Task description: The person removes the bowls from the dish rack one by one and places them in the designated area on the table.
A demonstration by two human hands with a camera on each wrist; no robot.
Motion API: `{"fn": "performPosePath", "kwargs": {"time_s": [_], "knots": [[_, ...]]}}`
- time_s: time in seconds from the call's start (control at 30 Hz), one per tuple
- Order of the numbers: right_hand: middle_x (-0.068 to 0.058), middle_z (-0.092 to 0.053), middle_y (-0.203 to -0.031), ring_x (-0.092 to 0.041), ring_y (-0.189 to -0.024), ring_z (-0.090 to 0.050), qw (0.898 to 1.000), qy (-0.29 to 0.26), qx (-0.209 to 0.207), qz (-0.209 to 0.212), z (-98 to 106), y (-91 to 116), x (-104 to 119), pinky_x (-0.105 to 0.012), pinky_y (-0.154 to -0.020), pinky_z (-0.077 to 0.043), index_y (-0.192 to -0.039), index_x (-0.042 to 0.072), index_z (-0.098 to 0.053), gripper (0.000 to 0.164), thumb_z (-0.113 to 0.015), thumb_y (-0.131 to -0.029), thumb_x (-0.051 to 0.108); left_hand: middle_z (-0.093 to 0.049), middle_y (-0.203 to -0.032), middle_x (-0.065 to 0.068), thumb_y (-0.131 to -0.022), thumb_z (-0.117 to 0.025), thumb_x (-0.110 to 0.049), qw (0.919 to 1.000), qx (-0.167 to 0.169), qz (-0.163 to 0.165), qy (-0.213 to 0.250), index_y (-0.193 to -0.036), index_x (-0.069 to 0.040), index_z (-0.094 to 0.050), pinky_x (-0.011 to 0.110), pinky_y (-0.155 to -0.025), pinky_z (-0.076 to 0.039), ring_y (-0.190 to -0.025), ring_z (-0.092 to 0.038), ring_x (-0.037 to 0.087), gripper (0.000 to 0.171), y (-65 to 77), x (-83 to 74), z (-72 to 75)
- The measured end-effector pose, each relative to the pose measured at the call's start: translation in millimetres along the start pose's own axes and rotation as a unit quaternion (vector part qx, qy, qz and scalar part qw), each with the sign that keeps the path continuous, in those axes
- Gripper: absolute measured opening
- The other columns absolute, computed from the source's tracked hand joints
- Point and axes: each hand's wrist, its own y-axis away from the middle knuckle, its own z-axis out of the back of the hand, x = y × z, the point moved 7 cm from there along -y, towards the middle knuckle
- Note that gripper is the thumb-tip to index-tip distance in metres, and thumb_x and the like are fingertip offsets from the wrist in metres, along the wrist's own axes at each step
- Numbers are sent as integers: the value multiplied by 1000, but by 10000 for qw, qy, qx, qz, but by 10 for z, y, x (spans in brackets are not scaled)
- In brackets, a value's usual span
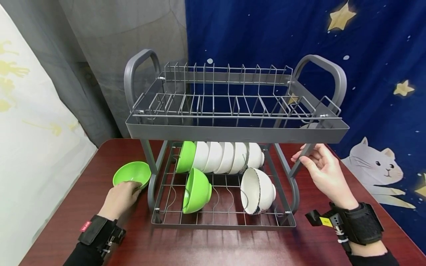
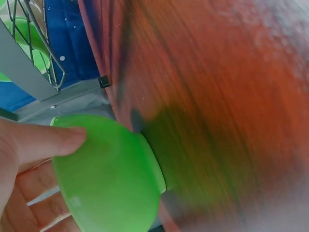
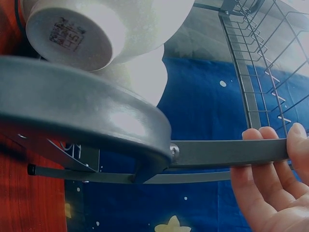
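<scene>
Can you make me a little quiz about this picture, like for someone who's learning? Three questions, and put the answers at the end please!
1. True or false: the left hand holds a green bowl.

2. Fill in the gap: the right hand grips the ____.

3. How many bowls stand in the front row of the lower tier?

Key:
1. True.
2. Side post of the rack.
3. Two: one green, one white.

Plain green bowl [image 1: 132, 173], mouth upward, beside grey two-tier rack [image 1: 237, 133]
</scene>
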Motion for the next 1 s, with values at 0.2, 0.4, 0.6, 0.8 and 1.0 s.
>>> {"fn": "performPosePath", "kwargs": {"time_s": [0.2, 0.4, 0.6, 0.8, 1.0], "knots": [[0, -62, -92, -7, -89, -60, 9999, 150, 10, -62, -7, 7, -10, -11, -83, -44, -113, 3, -47, 24, -46, -91, -8, -67, -92, 17, -74, -71, -5, 9981, -85, 176, 591, -100, 1, -66, 47, -69, -50, -81, -63, 33, 27, 51, 74, 54], [0, -62, -92, -7, -89, -60, 9997, 215, 9, -68, -14, 3, -8, -11, -83, -44, -113, 2, -47, 24, -46, -91, -8, -64, -101, 18, -76, -67, 3, 9635, -1998, 272, 1761, -109, 2, -63, 27, -67, -48, -81, -60, 14, 33, 200, -24, 539], [-1, -62, -92, -7, -89, -60, 9997, 254, -48, -54, 5, 6, 0, -11, -83, -44, -112, 4, -47, 24, -46, -91, -8, -62, -104, 25, -75, -54, 24, 7730, -3537, -1227, 5122, -105, 25, -52, 25, -84, -49, -97, -62, 22, 30, 289, -548, 981], [0, -62, -92, -6, -89, -60, 9997, 252, -33, -51, 0, 8, -6, -11, -83, -44, -113, 4, -47, 25, -46, -91, -8, -57, -114, 24, -76, -57, 21, 7402, -2828, -1728, 5851, -112, 26, -45, 33, -88, -49, -105, -58, 28, 38, 200, -1101, 929], [1, -61, -93, -6, -90, -59, 9992, 389, -16, -86, -6, 10, -13, -11, -83, -44, -114, 4, -46, 25, -46, -92, -6, -58, -113, 17, -76, -63, 15, 8329, -1766, -466, 5223, -119, 8, -52, 26, -81, -52, -101, -60, 18, 45, 91, -1340, 552]]}}
